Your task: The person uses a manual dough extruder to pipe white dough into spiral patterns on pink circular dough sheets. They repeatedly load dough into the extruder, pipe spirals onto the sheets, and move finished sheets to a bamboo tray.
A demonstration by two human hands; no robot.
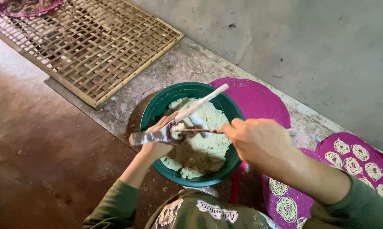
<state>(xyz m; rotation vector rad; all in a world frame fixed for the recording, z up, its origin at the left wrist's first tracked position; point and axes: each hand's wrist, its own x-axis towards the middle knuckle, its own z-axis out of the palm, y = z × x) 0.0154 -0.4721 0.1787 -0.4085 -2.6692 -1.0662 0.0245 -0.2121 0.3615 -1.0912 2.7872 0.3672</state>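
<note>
Both hands closed — left hand (157, 142) grips spatula (179, 115), right hand (253, 138) a stick (200, 131).

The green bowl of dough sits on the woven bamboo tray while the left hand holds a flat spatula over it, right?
Not quite. The head view shows the bowl on the bare floor, beside the tray, not on it. The left hand does hold the spatula over the dough.

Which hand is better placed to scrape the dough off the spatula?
Probably the right hand: it holds a thin stick against the spatula, which the left hand holds steady over the green bowl.
</note>
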